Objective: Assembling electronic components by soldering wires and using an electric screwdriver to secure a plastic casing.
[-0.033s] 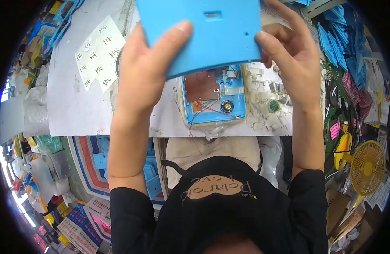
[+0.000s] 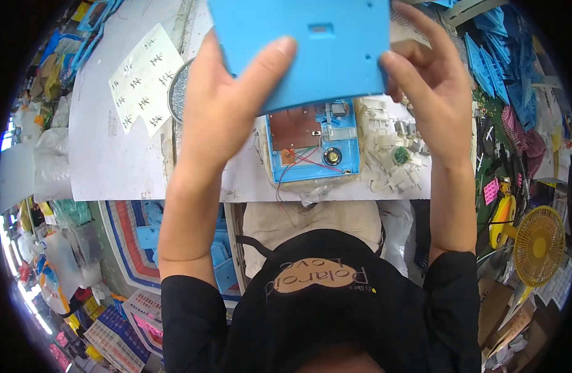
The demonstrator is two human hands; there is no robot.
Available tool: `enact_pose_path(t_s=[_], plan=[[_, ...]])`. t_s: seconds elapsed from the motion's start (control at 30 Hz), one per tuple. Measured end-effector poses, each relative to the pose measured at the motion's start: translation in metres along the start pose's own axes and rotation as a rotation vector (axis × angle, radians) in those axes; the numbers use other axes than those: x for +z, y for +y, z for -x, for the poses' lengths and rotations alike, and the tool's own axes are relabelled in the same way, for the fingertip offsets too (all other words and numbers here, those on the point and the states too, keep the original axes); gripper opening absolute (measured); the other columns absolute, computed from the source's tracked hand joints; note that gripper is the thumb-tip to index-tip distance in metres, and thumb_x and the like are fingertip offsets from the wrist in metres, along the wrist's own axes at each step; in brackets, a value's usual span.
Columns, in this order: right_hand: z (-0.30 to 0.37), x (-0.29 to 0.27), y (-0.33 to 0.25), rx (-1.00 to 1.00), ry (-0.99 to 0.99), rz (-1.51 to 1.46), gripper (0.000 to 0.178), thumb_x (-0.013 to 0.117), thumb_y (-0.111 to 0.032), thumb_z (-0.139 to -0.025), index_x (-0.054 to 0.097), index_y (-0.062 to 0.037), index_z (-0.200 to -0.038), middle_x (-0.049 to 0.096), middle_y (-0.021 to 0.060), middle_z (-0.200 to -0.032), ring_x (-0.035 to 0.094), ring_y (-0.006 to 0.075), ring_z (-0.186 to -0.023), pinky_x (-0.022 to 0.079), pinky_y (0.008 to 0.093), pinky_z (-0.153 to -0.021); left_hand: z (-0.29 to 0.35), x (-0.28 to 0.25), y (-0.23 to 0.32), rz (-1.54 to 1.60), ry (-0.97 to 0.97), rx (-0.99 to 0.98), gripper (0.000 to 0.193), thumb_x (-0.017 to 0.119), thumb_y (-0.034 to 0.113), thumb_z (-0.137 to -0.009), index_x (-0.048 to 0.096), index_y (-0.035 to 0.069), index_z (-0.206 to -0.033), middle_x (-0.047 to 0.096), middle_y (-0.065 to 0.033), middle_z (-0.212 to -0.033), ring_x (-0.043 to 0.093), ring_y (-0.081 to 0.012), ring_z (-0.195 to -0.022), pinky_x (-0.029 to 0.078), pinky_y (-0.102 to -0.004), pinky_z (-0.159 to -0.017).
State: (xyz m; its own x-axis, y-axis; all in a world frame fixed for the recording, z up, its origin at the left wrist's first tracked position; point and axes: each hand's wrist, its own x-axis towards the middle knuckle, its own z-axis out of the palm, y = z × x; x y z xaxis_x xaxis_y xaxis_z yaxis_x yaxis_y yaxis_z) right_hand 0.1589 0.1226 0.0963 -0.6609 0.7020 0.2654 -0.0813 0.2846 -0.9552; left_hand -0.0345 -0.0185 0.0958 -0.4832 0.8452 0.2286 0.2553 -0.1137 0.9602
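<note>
A blue plastic cover [image 2: 329, 65] with a small rectangular slot and a few holes is raised above the table, its upper part cut off by the picture's edge. My left hand [image 2: 220, 115] grips its left side, thumb flat across the face and fingers hidden behind. At the right edge, my right hand [image 2: 432, 90] pinches it with the thumb, the other fingers curled. Below the cover lies an open blue case [image 2: 317, 174], partly hidden by it. Inside are a brown circuit board [image 2: 292, 132], a round speaker [image 2: 332, 156] and thin red wires.
White plastic parts with small motors [image 2: 394, 146] are heaped right of the case. A marked paper sheet [image 2: 143, 81] and a round metal-rimmed dish [image 2: 178, 93] lie to the left. Blue panels [image 2: 485, 68] stack at the far right, above a yellow fan [image 2: 539, 245]. A striped bag [image 2: 127, 242] holds blue parts.
The blue cover has shifted slightly right and downward, with my left hand moving along. More of the round dish shows. My right hand has barely moved.
</note>
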Motion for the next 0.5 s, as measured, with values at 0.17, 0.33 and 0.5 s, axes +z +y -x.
enact_pose_path(t_s=[0.17,0.33,0.5], plan=[[0.066,0.001,0.024,0.183,0.055,0.085,0.057,0.069,-0.004,-0.095,0.046,-0.0014,-0.146,0.062,0.0007,-0.086,0.053,0.0050,-0.071,0.042,0.0200,-0.064,0.024,0.012,-0.029,-0.472,-0.094,0.057,0.103,0.083,0.034,-0.083,0.026,-0.017,-0.152,0.073,-0.0228,-0.086,0.075,-0.0297,-0.076,0.058,-0.0346,-0.067],[0.117,0.012,0.054,0.363,0.072,0.146,0.056,0.067,-0.006,-0.096,0.046,-0.0025,-0.148,0.060,0.0023,-0.079,0.056,0.0082,-0.069,0.045,0.0246,-0.066,0.062,0.020,-0.051,-0.660,-0.208,0.013,0.094,0.079,0.036,-0.086,0.033,-0.014,-0.151,0.073,-0.0245,-0.090,0.074,-0.0357,-0.073,0.058,-0.0407,-0.066],[0.100,0.014,0.052,0.373,-0.021,0.379,0.052,0.070,-0.011,-0.094,0.052,-0.0067,-0.143,0.061,0.0090,-0.073,0.060,0.0185,-0.064,0.048,0.0310,-0.065,0.062,0.018,-0.063,-0.652,-0.190,-0.057,0.090,0.078,0.036,-0.086,0.036,-0.013,-0.150,0.073,-0.0249,-0.090,0.074,-0.0375,-0.075,0.059,-0.0423,-0.068]])
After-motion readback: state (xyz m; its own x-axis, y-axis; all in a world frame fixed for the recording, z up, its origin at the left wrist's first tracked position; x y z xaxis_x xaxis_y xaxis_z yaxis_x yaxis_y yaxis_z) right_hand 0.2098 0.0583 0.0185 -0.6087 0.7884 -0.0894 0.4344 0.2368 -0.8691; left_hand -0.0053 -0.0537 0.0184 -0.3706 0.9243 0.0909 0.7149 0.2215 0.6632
